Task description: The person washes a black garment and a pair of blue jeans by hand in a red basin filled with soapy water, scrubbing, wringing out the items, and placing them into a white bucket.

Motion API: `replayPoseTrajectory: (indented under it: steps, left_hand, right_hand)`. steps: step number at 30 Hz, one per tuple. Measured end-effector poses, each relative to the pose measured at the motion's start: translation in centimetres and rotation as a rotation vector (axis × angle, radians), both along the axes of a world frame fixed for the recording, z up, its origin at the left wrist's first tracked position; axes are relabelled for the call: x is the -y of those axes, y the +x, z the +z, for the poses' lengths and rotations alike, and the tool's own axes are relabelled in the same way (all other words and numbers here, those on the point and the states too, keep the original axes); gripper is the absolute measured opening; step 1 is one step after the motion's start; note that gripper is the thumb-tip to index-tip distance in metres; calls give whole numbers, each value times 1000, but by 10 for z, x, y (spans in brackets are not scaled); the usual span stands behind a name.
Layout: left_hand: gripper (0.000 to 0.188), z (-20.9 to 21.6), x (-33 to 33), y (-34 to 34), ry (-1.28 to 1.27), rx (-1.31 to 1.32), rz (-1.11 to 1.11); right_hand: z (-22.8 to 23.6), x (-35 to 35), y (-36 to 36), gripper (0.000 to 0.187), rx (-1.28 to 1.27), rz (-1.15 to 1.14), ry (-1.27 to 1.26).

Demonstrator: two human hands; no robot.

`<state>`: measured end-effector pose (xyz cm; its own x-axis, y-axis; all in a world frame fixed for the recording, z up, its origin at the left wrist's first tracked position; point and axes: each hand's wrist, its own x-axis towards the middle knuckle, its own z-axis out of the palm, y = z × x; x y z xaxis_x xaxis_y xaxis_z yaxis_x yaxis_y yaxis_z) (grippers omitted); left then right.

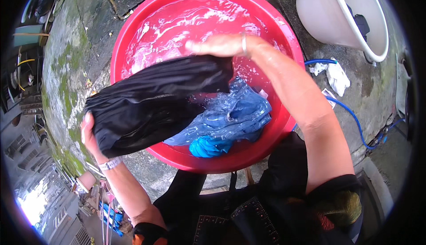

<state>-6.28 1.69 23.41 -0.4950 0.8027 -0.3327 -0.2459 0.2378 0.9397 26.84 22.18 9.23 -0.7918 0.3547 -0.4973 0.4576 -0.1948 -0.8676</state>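
A wet black garment [146, 98] is stretched over the left side of a big red tub [116, 58] of water. My left hand [90, 134] is closed on its lower left end, beyond the tub's rim. At its upper right end, my right hand [222, 46] grips the cloth, somewhat blurred, with part of the fingers hidden. Beneath the garment, a blue denim piece [239, 112] lies wet in the tub, partly covered by the black cloth. A bright turquoise cloth [209, 146] sits against the tub's near wall.
A white tub [324, 14] with something dark inside stands tilted at the upper right. A blue hose [355, 116] runs along the concrete floor on the right, by a crumpled white plastic bag [338, 78]. Mossy concrete [71, 63] stretches to the left.
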Motion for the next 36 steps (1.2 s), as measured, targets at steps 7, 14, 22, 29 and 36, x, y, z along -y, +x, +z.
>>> replayPoseTrajectory:
  steps: [7, 14, 22, 29, 36]
  left_hand:
    - [50, -93, 1, 23, -504, 225, -150]
    - [56, -154, 15, 69, -584, 22, -437]
    - [66, -155, 15, 84, -371, 538, -222]
    - [79, -175, -9, 157, -147, 860, -68]
    - [64, -213, 26, 164, 336, 1308, 115]
  right_hand:
    - [-34, -46, 56, 82, 163, -333, 301]
    - [-54, 34, 6, 82, 409, -276, 375]
    - [-89, -19, 52, 81, 72, -643, -3]
    - [-43, 83, -42, 43, -298, -17, 784]
    - [33, 155, -98, 34, -218, 176, 798]
